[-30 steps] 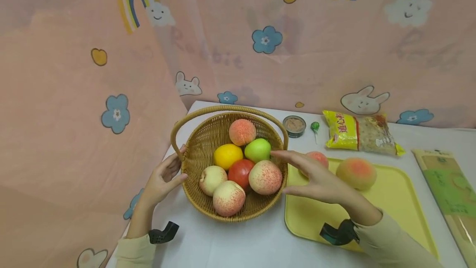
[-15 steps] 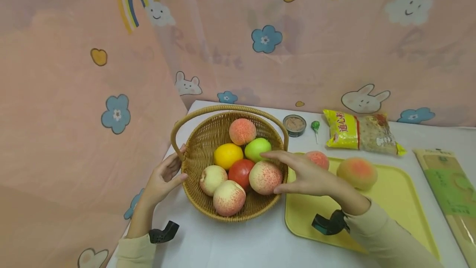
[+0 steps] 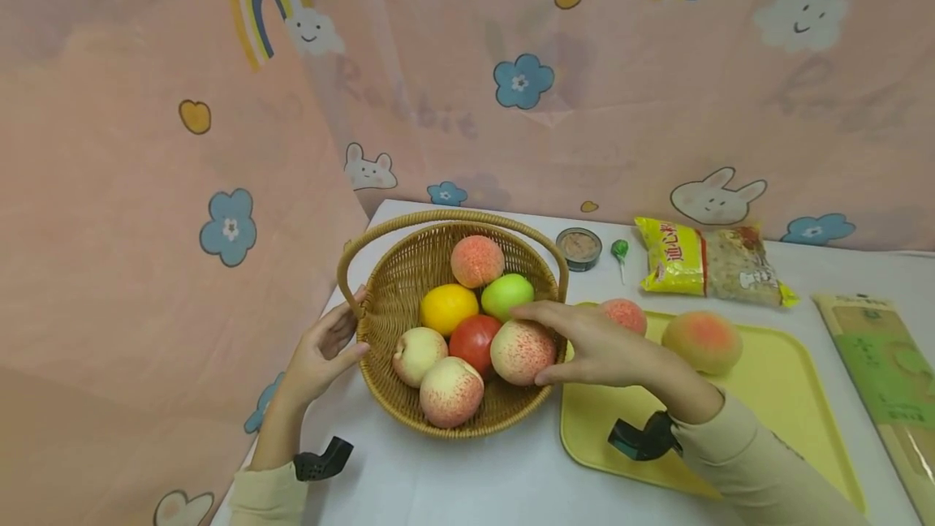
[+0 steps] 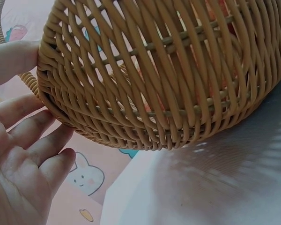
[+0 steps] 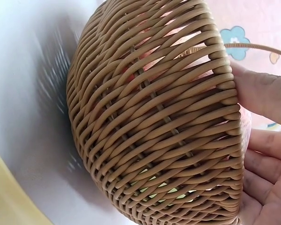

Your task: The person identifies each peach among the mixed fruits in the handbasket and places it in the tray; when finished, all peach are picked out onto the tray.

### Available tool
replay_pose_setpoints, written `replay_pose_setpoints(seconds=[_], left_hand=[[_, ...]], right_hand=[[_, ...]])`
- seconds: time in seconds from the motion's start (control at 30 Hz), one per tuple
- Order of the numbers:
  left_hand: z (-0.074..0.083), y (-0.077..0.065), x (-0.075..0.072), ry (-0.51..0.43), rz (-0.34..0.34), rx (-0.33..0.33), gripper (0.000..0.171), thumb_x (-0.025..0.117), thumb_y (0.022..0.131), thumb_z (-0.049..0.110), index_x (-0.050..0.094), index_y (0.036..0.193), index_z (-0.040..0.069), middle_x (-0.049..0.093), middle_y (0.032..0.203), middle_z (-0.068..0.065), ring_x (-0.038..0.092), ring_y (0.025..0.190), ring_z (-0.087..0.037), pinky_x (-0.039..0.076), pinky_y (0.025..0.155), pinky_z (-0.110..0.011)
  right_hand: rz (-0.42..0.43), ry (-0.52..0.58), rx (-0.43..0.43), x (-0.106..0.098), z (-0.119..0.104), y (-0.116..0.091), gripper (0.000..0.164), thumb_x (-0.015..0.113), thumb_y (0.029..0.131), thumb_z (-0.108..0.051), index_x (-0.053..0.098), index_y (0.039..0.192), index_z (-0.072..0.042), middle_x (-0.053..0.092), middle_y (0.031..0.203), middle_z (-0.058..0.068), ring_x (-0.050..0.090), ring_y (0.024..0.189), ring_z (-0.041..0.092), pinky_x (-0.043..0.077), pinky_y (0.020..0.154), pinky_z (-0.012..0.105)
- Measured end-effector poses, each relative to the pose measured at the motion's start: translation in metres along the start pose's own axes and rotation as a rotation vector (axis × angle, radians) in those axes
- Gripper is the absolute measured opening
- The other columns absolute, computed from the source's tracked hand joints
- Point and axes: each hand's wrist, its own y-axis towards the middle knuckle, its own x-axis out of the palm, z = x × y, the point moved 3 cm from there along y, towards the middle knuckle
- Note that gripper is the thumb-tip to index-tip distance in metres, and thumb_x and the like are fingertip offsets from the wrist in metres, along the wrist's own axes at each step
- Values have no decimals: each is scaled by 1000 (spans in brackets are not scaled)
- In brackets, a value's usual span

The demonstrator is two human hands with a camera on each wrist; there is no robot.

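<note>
Head view: a pink cartoon backdrop (image 3: 409, 31) hangs behind a white table (image 3: 431, 481). The wicker basket (image 3: 394, 286) stands on the table, its handle (image 3: 449, 216) arching over the back. Inside lie a pink peach (image 3: 477, 261) at 12 o'clock, a green fruit (image 3: 506, 295) at 1, a speckled peach (image 3: 520, 354) at 4, a second peach (image 3: 451, 393) at 6, a pale fruit (image 3: 420, 356) at 8, with yellow (image 3: 449, 309) and red (image 3: 474, 343) ones nearer the middle. The left hand (image 3: 319, 355), fingers relaxed, touches the rim at 9. The right hand (image 3: 602, 346) is at 3, thumb and fingers spread about the speckled peach (whether they grip it I cannot tell). At the basket's 4 o'clock is a yellow tray (image 3: 590, 420) with two fruits on it; a tin (image 3: 579, 248), lollipop (image 3: 619, 250) and yellow bag (image 3: 708, 262) line up beyond.

Left wrist: the loose fingers and thumb meet the basket edge at 9 o'clock.

Right wrist: thumb and fingers reach past the rim at 3, pink skin of a fruit showing between; the tray edge crosses 8.
</note>
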Motion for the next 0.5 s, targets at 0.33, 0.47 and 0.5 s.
replay_pose_setpoints(seconds=[0.33,0.47,0.5], left_hand=[[0,-1,0,5,6,-7,64,55,83,-18,31,141,-12,26,148,-34,37,137,-10,33,110,-18],[-1,-1,0,4,0,-12,64,55,83,-19,31,142,-11,24,149,-33,36,137,-10,33,110,-19],[-1,-1,0,3,-1,-12,64,55,83,-19,31,142,-11,24,149,-33,36,138,-11,32,110,-19]], right_hand=[[-35,-17,25,0,-3,3,69,79,76,-30,51,135,-10,50,140,7,50,125,29,45,101,51],[-35,-25,28,1,-3,4,68,79,75,-29,52,135,-11,51,139,7,51,124,28,46,100,49],[-35,-30,27,1,-3,5,67,79,76,-29,53,134,-11,51,139,6,52,124,27,46,100,49]])
